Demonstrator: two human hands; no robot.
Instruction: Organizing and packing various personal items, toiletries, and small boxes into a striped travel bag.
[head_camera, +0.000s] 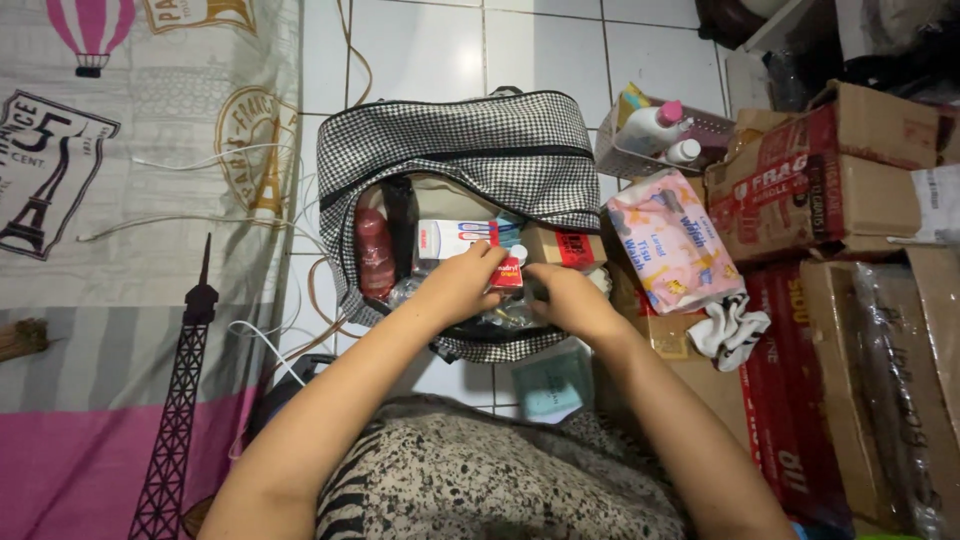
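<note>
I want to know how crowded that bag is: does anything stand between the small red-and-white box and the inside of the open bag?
Nothing visible does: the left hand holds the small box already inside the checked bag.

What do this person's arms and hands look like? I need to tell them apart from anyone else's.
Both arms are bare to past the elbow, with no sleeves showing. The left hand and right hand show no gloves, rings, watch or bracelets.

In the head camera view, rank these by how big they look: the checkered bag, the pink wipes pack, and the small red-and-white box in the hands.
1. checkered bag
2. pink wipes pack
3. small red-and-white box, partly hidden by the left hand
</note>
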